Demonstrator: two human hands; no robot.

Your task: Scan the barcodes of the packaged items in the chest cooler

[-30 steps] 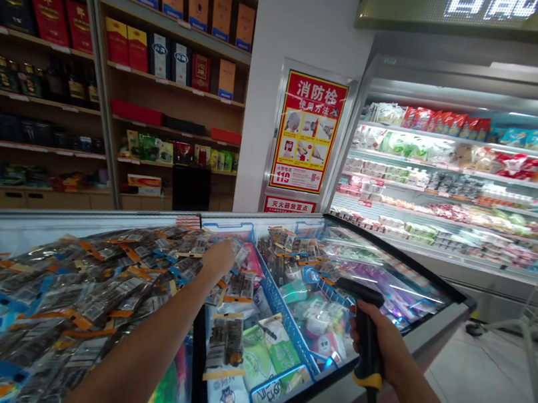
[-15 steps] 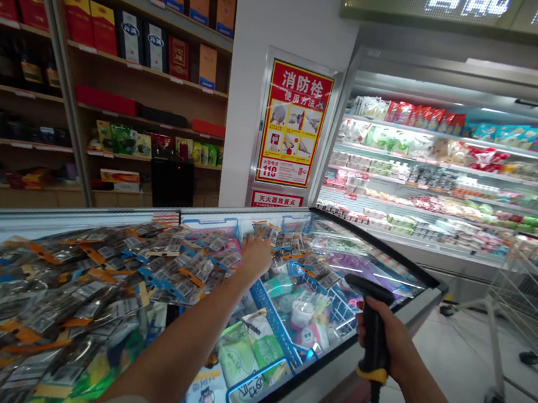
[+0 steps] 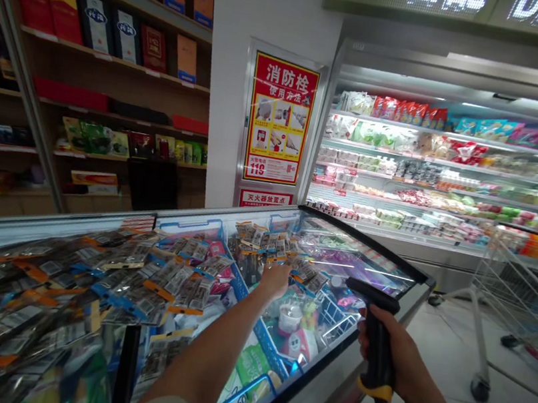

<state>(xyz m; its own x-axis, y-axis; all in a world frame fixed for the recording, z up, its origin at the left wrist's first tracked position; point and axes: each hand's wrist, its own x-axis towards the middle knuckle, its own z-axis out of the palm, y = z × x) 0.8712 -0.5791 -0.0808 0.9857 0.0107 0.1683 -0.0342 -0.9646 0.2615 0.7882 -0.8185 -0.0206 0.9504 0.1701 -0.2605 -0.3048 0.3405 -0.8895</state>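
My left hand [image 3: 276, 278] reaches across the chest freezer, its back toward me. Its fingers point down at a row of small clear packets [image 3: 263, 238] with orange and blue strips and barcode labels; whether they grip one is hidden. In my right hand [image 3: 395, 352] is a black and yellow barcode scanner [image 3: 375, 332], wrapped by the fingers and held upright beside the freezer's edge, its cord hanging down. A large heap of similar packets [image 3: 31, 301] covers the left part of the freezer top. More packets [image 3: 187, 277] lie between the heap and my left arm.
Through the freezer's glass, blue baskets [image 3: 271, 350] with bagged goods show. The freezer's dark rim [image 3: 368, 243] runs along the right side. A shopping cart [image 3: 512, 298] stands on the tiled floor at right. Behind are boxed-goods shelves [image 3: 117, 64] and a lit refrigerated display [image 3: 456, 169].
My left hand has shifted right and nearer along the packets. The view has turned slightly right. The scanner is still in my right hand.
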